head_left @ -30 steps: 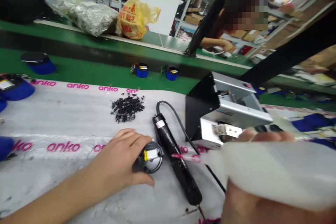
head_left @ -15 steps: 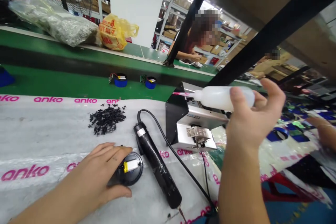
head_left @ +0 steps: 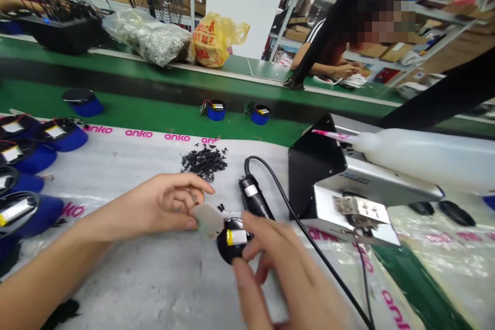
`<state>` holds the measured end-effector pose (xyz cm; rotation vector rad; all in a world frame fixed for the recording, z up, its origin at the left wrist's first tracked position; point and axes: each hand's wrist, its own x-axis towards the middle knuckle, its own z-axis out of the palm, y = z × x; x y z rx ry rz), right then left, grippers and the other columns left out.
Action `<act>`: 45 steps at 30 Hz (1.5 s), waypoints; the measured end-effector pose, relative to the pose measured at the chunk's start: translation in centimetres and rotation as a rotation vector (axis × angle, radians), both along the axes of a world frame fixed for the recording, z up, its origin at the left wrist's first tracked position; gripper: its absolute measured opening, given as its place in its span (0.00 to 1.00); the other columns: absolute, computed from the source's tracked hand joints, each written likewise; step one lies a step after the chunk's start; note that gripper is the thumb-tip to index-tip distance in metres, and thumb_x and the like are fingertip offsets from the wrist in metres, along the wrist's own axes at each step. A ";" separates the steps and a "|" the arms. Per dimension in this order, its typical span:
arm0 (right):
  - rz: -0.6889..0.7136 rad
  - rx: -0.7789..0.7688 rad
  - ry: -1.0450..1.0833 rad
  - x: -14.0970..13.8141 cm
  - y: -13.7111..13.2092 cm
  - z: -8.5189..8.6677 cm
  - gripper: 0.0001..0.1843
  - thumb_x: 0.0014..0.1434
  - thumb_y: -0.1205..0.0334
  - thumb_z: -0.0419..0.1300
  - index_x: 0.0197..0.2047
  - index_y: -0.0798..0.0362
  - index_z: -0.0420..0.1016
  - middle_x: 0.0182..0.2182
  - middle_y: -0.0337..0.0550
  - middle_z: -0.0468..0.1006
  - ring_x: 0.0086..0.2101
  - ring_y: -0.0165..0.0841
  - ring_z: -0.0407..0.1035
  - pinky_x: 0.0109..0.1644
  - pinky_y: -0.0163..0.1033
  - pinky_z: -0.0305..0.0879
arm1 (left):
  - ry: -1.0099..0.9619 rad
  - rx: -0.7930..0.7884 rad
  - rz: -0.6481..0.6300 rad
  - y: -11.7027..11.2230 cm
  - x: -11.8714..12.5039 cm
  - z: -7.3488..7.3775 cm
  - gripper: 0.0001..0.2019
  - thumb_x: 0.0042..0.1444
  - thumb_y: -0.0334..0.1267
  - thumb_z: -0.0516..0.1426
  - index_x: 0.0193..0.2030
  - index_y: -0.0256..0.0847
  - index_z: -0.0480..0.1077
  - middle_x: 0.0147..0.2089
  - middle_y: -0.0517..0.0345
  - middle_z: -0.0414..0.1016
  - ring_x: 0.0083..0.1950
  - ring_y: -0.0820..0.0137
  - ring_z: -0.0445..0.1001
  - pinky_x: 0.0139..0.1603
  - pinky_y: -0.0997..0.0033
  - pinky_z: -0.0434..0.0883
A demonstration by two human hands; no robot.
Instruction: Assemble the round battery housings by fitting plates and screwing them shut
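My left hand (head_left: 170, 203) is closed, pinching a flat, pale grey-beige piece (head_left: 208, 220) between thumb and fingers. That piece is angled at the left edge of a round black part (head_left: 224, 250), which lies on the white sheet with a small silver battery with yellow tape (head_left: 236, 237) on it. Close by on the other side, my right hand (head_left: 278, 263) is blurred, its thumb and forefinger spread around the part's right edge; whether they touch it, I cannot tell. A white squeeze bottle with a pink tip (head_left: 421, 152) lies on its side by the metal machine.
A black corded tool (head_left: 253, 196) and a pile of small black pieces (head_left: 204, 161) lie beyond my hands. The metal machine (head_left: 356, 206) stands at right. Several blue round units (head_left: 67, 136) sit at left, two more on the green bench (head_left: 154, 108). A person (head_left: 328, 56) works opposite.
My right hand has let go of the squeeze bottle and moved to the round black part. My left hand has left that part and now holds the flat piece. The view has shifted left.
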<state>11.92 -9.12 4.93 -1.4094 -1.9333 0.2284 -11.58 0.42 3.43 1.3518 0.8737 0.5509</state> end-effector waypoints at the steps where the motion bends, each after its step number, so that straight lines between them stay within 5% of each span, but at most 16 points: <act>1: 0.034 -0.053 -0.028 -1.0 0.1 -0.6 0.23 0.67 0.58 0.53 0.65 0.47 0.61 0.43 0.47 0.76 0.29 0.31 0.74 0.28 0.34 0.75 | -0.100 -0.079 0.022 -0.1 0.3 0.0 0.21 0.51 0.26 0.66 0.50 0.48 0.74 0.40 0.62 0.75 0.36 0.73 0.76 0.38 0.74 0.74; 3: 0.095 -0.101 -0.085 -1.9 0.8 -1.6 0.29 0.68 0.54 0.54 0.69 0.50 0.54 0.46 0.52 0.74 0.28 0.33 0.75 0.26 0.37 0.76 | -0.246 -0.180 0.058 -0.4 1.0 0.0 0.19 0.49 0.24 0.67 0.47 0.46 0.75 0.39 0.62 0.75 0.34 0.76 0.76 0.36 0.76 0.73; 7: 0.150 -0.044 -0.140 -1.2 1.8 -2.4 0.28 0.67 0.59 0.57 0.67 0.50 0.57 0.51 0.53 0.72 0.35 0.34 0.76 0.33 0.38 0.79 | -0.300 -0.213 0.080 -0.7 2.1 -0.5 0.14 0.50 0.28 0.67 0.44 0.43 0.74 0.34 0.63 0.76 0.32 0.74 0.77 0.35 0.75 0.74; 13: 0.125 -0.081 -0.131 0.5 1.6 -2.2 0.28 0.65 0.63 0.54 0.67 0.47 0.58 0.53 0.48 0.74 0.47 0.35 0.76 0.46 0.36 0.79 | 0.399 0.580 0.356 1.0 1.4 -1.0 0.09 0.63 0.40 0.56 0.41 0.38 0.75 0.37 0.53 0.80 0.38 0.64 0.79 0.40 0.63 0.76; 18: 0.134 -0.098 -0.083 2.0 1.1 -2.4 0.29 0.62 0.66 0.53 0.66 0.48 0.57 0.44 0.46 0.76 0.32 0.30 0.75 0.36 0.31 0.77 | 0.621 0.807 0.297 1.7 2.4 -2.7 0.10 0.64 0.35 0.55 0.42 0.39 0.78 0.42 0.51 0.79 0.44 0.60 0.77 0.47 0.59 0.74; 27: 0.188 -0.148 0.000 2.4 0.4 -3.3 0.29 0.62 0.66 0.55 0.66 0.46 0.56 0.44 0.44 0.75 0.33 0.29 0.75 0.39 0.32 0.77 | 0.808 1.024 0.272 1.9 4.2 -4.2 0.12 0.67 0.34 0.53 0.41 0.38 0.78 0.42 0.48 0.77 0.42 0.60 0.73 0.45 0.58 0.72; 35: 0.156 -0.191 0.069 1.9 0.4 -3.2 0.29 0.63 0.64 0.56 0.66 0.43 0.58 0.45 0.43 0.73 0.36 0.30 0.73 0.42 0.34 0.76 | 0.548 0.900 0.405 1.1 3.3 -2.9 0.07 0.63 0.37 0.57 0.38 0.40 0.77 0.49 0.49 0.78 0.51 0.60 0.76 0.57 0.56 0.71; 45: 0.143 -0.158 0.145 1.2 0.6 -2.7 0.30 0.62 0.65 0.60 0.65 0.43 0.59 0.43 0.41 0.75 0.33 0.27 0.72 0.36 0.28 0.76 | 0.015 0.213 0.400 0.3 3.3 -2.2 0.06 0.48 0.38 0.68 0.31 0.41 0.77 0.35 0.58 0.82 0.36 0.67 0.81 0.38 0.67 0.80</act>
